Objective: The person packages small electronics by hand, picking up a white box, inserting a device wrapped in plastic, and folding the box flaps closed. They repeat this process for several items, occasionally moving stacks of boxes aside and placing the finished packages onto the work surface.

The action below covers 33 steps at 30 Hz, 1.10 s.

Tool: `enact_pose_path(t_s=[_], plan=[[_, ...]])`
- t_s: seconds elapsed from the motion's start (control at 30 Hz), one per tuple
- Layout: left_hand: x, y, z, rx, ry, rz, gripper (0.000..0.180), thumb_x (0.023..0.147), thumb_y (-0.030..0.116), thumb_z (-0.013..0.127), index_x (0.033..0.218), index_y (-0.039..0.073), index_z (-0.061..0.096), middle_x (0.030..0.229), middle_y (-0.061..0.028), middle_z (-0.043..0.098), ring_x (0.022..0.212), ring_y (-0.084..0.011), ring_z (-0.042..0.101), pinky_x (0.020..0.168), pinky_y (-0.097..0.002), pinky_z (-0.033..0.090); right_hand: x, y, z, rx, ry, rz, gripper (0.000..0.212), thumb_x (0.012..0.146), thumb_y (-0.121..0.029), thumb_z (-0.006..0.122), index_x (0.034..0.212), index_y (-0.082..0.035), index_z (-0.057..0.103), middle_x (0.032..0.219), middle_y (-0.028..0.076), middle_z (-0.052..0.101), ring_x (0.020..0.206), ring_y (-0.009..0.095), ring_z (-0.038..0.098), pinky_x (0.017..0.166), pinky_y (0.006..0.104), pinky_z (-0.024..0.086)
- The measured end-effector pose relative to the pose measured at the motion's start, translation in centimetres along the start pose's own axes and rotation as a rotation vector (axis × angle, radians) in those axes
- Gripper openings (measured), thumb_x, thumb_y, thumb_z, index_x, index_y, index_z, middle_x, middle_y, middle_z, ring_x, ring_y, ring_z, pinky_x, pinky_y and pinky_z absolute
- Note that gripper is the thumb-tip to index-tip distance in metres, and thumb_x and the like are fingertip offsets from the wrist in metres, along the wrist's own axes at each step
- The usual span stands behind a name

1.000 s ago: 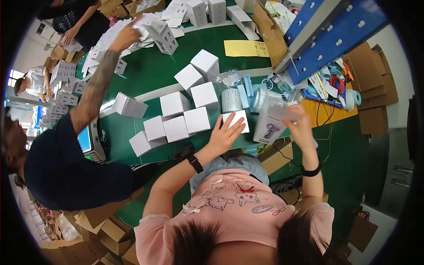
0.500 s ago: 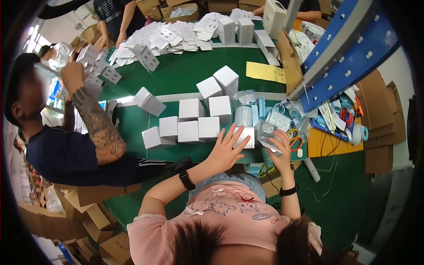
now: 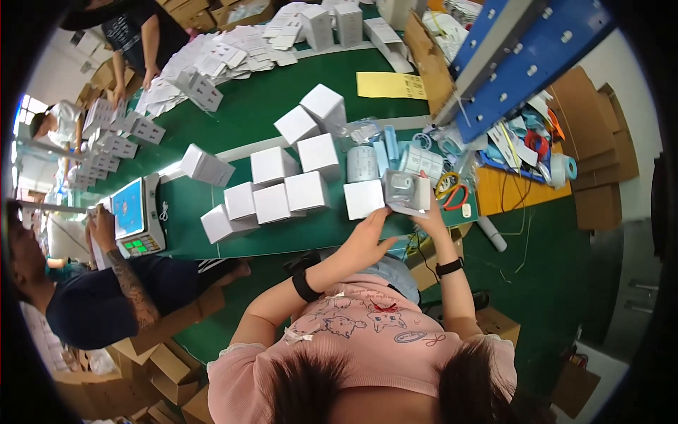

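Observation:
My right hand point(image 3: 432, 215) grips a clear plastic package point(image 3: 402, 186) from its right side, just above the table's front edge. Something pale shows inside the package, but I cannot make out what it is. My left hand point(image 3: 366, 239) is open, fingers stretched out, and its fingertips are by the front right corner of a white box point(image 3: 364, 200). That box stands immediately left of the clear package. Behind it is a roll of printed labels point(image 3: 362, 164). Several more white boxes point(image 3: 274, 166) stand grouped to the left.
Orange-handled scissors point(image 3: 455, 198) lie right of my right hand, near a blue tray point(image 3: 505, 157) of odds and ends. A blue metal post point(image 3: 526, 71) rises behind. Flat white cartons point(image 3: 219, 56) pile up at the back. A co-worker point(image 3: 92, 283) sits left, beside a scale point(image 3: 138, 215).
My view has turned, shifting the table leftward. My left hand has come off the top of the white box toward its front. The co-worker's raised arm has lowered beside the scale.

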<state>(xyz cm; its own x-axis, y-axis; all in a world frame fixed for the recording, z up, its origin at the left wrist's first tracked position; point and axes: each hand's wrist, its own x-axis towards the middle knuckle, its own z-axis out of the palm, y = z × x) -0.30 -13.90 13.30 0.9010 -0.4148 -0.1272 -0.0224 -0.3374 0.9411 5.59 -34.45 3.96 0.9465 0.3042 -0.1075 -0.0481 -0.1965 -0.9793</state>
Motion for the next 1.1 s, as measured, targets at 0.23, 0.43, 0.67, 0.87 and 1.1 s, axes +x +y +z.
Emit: enact_pose_path(t_s=[0.23, 0.43, 0.67, 0.87, 1.1], plan=[[1.3, -1.1, 5.4, 0.073, 0.243, 0.181, 0.087, 0.07, 0.009, 0.071, 0.135, -0.006, 0.015, 0.131, -0.0274, 0.035, 0.118, -0.033, 0.044, 0.095, -0.035, 0.039, -5.0, -0.3, 6.9, -0.419, 0.626, -0.203, 0.087, 0.062, -0.006, 0.073, 0.135, -0.002, 0.025, 0.126, 0.016, 0.034, 0.117, 0.032, 0.039, 0.096, 0.0391, 0.036], [2.9, -2.9, 5.4, -0.066, 0.359, 0.123, 0.079, 0.068, 0.001, 0.069, 0.134, -0.002, 0.025, 0.133, -0.0185, 0.039, 0.122, -0.0247, 0.04, 0.098, -0.0334, 0.035, -9.3, -1.8, 5.2, -0.091, 0.357, -0.093, 0.081, 0.065, -0.004, 0.068, 0.134, -0.001, 0.025, 0.125, 0.016, 0.034, 0.118, 0.031, 0.038, 0.098, 0.0405, 0.034], [3.6, -5.6, 4.3, -0.185, 0.107, 0.235, 0.076, 0.071, -0.004, 0.064, 0.134, 0.0, 0.024, 0.133, -0.015, 0.041, 0.121, -0.0246, 0.043, 0.102, -0.0324, 0.031, -6.0, -0.7, -2.1, 0.197, 0.289, -0.294, 0.084, 0.066, -0.003, 0.068, 0.138, -0.006, 0.024, 0.137, 0.009, 0.031, 0.12, 0.024, 0.04, 0.099, 0.0352, 0.033], [3.9, -5.6, 5.0, -0.278, 0.132, 0.337, 0.079, 0.075, -0.002, 0.06, 0.139, 0.002, 0.013, 0.142, -0.0182, 0.026, 0.131, -0.0281, 0.028, 0.107, -0.0352, 0.022, -6.8, -0.4, -1.7, 0.084, -0.012, -0.039, 0.075, 0.07, -0.01, 0.069, 0.135, -0.002, 0.033, 0.138, 0.013, 0.033, 0.127, 0.026, 0.033, 0.105, 0.0364, 0.025], [5.0, -4.7, 6.3, -0.401, 0.166, 0.261, 0.086, 0.076, 0.0, 0.059, 0.142, 0.003, 0.004, 0.145, -0.0179, 0.013, 0.134, -0.0292, 0.017, 0.108, -0.0363, 0.017, -9.4, 0.8, 2.1, 0.073, 0.403, -0.195, 0.062, 0.078, -0.016, 0.065, 0.133, -0.004, 0.038, 0.137, 0.013, 0.034, 0.125, 0.027, 0.036, 0.102, 0.0356, 0.029]])
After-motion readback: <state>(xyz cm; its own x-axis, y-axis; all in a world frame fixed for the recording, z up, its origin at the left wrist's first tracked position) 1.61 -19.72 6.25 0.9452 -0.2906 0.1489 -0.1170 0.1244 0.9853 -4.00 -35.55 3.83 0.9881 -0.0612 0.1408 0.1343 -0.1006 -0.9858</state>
